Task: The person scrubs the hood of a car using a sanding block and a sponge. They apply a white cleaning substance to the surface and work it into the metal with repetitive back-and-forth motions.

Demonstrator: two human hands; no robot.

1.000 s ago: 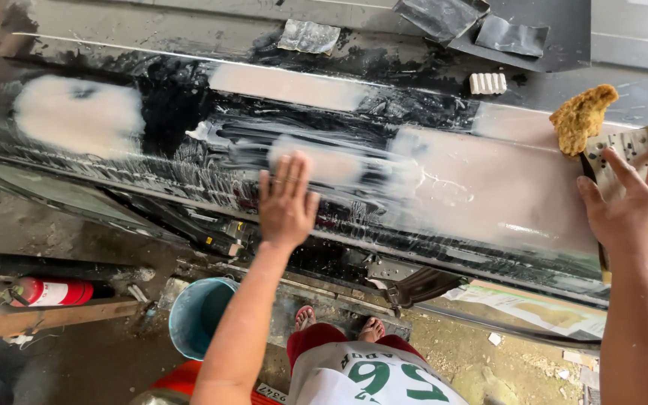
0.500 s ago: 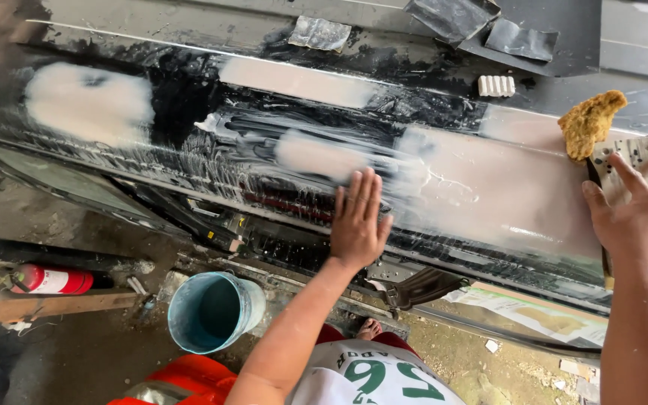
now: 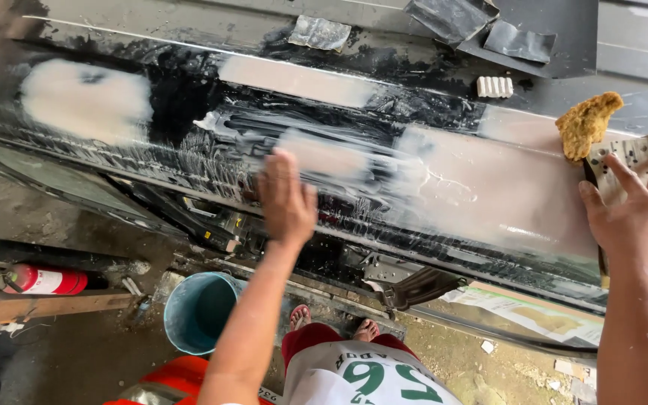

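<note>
A black car body panel (image 3: 189, 97) with pale filler patches and wet white smears spans the view. My left hand (image 3: 286, 199) lies flat on it, palm down, just below a pale patch (image 3: 324, 154); nothing shows under the palm. At the right edge my right hand (image 3: 631, 217) presses a grey sandpaper sheet (image 3: 628, 154) against the panel. A yellow sponge (image 3: 586, 124) rests just above that sheet.
Below the panel stand a blue bucket (image 3: 196, 311), a red fire extinguisher (image 3: 39, 280) and a wooden plank (image 3: 39, 306). My sandalled feet (image 3: 301, 315) are on the dirt floor. Grey tape pieces (image 3: 320, 31) and a small white block (image 3: 494, 86) sit on the panel's top.
My left hand slid right along the wet panel, then back left to about where it began. My right hand stayed on the sandpaper sheet.
</note>
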